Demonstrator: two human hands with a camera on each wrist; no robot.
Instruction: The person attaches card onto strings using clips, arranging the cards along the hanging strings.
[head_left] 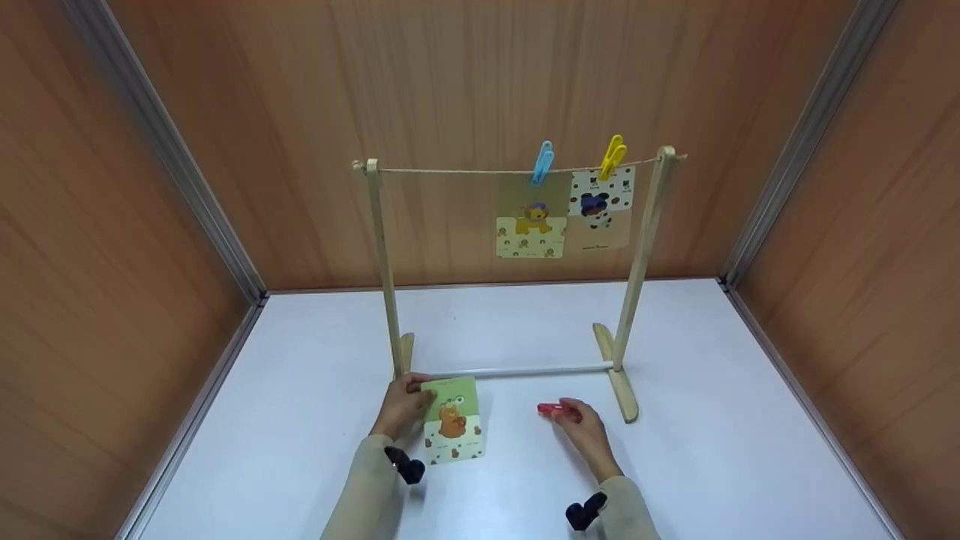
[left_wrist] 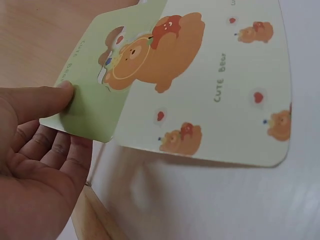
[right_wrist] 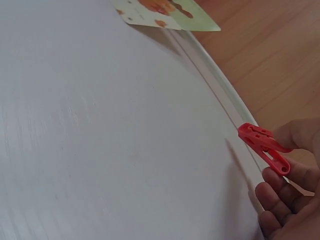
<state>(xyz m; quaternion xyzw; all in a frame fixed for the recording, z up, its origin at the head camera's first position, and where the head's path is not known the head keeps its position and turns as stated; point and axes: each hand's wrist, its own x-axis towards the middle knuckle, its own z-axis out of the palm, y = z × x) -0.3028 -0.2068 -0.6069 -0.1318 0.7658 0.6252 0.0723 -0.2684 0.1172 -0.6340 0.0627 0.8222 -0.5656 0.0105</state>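
My left hand [head_left: 403,407] pinches a green and white bear card [head_left: 453,421] by its upper left edge, thumb on the printed face and fingers behind. In the left wrist view the card [left_wrist: 200,90] is raised above the table, slightly bent. My right hand [head_left: 583,433] holds a red clothespin [head_left: 553,409] between thumb and fingers, to the right of the card. The right wrist view shows the clothespin [right_wrist: 264,148] pointing away from the fingertips. Behind both hands stands a wooden frame [head_left: 641,262] with a string [head_left: 450,172] across its top.
On the string hang a lion card [head_left: 531,238] under a blue clothespin [head_left: 542,163] and a panda card [head_left: 607,234] under a yellow clothespin [head_left: 613,157]. A white bar [head_left: 525,371] joins the frame's feet. Wooden panels [head_left: 465,82] enclose the white table [head_left: 720,420].
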